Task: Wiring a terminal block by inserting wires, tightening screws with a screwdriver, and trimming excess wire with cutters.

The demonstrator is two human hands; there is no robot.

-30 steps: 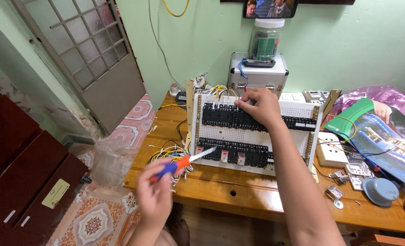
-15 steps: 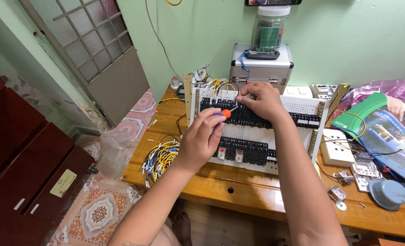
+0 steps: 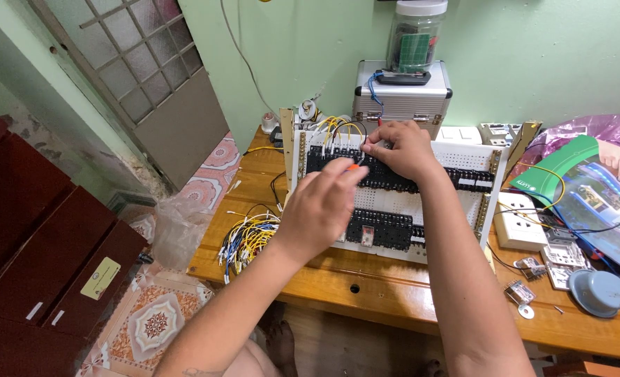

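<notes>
Your left hand (image 3: 320,209) is closed around a screwdriver (image 3: 352,167) — only a bit of its orange handle shows past your fingers, and its tip points at the upper row of black terminal blocks (image 3: 393,174) on the white perforated wiring panel (image 3: 456,202). Your right hand (image 3: 400,148) rests on that same upper row, fingers pinched narrowly at a wire near the yellow and white leads (image 3: 334,129) at the panel's top; what exactly it grips is too small to tell. The panel lies on the wooden table (image 3: 365,293), tilted up toward the wall. A lower row of black blocks (image 3: 383,229) sits below your left hand. Left of the panel lies a bundle of yellow, blue and white wires (image 3: 247,241); behind it stands a silver aluminium case (image 3: 402,98) with a clear jar (image 3: 414,38) on top. A white socket (image 3: 520,223) lies to the right.
</notes>
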